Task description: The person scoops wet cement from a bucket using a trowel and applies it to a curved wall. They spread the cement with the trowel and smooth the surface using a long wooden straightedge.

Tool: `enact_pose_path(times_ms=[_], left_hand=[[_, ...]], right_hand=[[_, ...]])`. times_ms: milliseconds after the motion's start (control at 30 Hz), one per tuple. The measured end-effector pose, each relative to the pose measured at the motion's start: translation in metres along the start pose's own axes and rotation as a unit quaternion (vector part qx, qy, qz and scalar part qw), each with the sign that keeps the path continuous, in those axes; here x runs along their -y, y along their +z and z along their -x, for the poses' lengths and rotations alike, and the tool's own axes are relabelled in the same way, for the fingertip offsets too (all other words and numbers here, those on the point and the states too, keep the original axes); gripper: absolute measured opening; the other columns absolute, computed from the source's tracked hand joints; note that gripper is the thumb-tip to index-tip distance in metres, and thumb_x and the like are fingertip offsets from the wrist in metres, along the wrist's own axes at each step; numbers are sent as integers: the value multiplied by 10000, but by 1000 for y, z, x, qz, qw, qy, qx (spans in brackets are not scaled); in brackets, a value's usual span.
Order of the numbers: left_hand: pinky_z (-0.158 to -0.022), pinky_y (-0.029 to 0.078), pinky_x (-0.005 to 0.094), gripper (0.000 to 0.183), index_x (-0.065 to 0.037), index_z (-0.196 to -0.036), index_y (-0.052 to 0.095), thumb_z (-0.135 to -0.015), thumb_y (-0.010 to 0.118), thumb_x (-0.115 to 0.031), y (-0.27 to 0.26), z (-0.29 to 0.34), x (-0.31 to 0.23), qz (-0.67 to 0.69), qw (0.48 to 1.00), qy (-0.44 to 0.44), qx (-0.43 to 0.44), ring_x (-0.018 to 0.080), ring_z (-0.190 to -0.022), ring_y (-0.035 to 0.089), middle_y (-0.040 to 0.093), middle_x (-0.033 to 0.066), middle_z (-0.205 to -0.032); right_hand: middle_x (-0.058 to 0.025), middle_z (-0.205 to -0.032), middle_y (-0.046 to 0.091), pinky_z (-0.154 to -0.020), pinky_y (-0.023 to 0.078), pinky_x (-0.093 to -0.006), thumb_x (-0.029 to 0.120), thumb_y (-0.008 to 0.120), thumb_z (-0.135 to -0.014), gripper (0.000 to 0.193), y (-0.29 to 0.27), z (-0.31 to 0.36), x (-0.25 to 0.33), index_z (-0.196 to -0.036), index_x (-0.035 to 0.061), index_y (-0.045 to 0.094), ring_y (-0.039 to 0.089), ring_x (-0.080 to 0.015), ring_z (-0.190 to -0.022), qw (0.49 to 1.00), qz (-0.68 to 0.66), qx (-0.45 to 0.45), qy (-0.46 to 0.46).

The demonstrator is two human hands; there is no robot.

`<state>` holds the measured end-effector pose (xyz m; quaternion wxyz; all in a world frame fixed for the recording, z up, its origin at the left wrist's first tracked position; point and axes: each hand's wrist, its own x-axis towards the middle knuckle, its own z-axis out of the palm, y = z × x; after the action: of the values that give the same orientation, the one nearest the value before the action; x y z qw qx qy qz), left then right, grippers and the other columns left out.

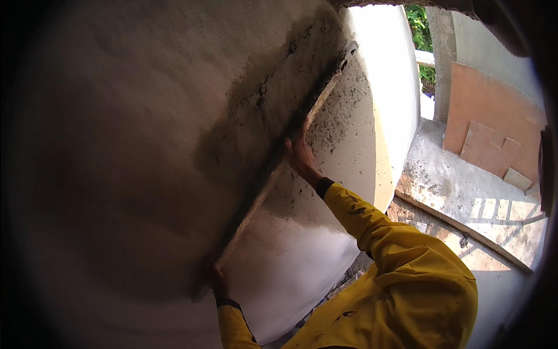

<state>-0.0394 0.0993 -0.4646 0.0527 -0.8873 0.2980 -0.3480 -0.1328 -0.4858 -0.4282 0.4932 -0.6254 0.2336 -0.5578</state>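
A long plasterer's straightedge (249,214), its near side crusted with mortar, slants across the wall (133,116) from lower left to upper right. Close to its low end, my left hand (218,281) is closed on the edge, its fingers partly in shadow. Farther up, near the middle, my right hand (301,156) grips the same bar, thumb on the side facing left. Darker, damp plaster (244,119) lies along both sides of the bar's upper half, rough and speckled on the right. Whether the bar touches the wall along its whole length is hard to see.
Sunlight falls on the wall's right edge, beside an opening with green leaves (419,29). A brown board (491,110) with smaller pieces leans at the far right. On the stained floor (436,157) lies a long wooden strip (465,232).
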Motion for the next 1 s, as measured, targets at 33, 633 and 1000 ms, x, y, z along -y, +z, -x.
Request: enact_pose_path(times_ms=[33, 633, 1000], left_hand=[[-1086, 439, 569, 522, -31, -1320, 564, -883, 724, -266, -1, 6, 24, 12, 1000, -22, -18, 460, -1285, 546, 577, 256, -1380], [-1069, 400, 609, 488, -24, -1199, 614, -859, 749, -345, -22, -1, 20, -92, 987, -38, -125, 476, -1231, 535, 589, 261, -1299], [-1083, 418, 584, 521, -34, -1248, 581, -848, 759, -317, -18, 12, 24, -91, 990, 78, -67, 473, -1268, 531, 564, 250, -1365]], right_hand=[[-367, -1211, 648, -806, 531, -544, 285, 564, -973, 1032, 11, -3, 25, -1607, 161, -241, 690, -514, -916, 999, -23, 26, 20], [-211, -854, 736, -705, 536, -519, 307, 561, -969, 1008, 2, -30, 154, -1624, 144, -188, 714, -417, -739, 993, 3, 104, 48], [-208, -962, 734, -671, 533, -494, 280, 578, -964, 1031, -19, 18, 73, -1620, 152, -206, 709, -411, -750, 989, -4, 77, 123]])
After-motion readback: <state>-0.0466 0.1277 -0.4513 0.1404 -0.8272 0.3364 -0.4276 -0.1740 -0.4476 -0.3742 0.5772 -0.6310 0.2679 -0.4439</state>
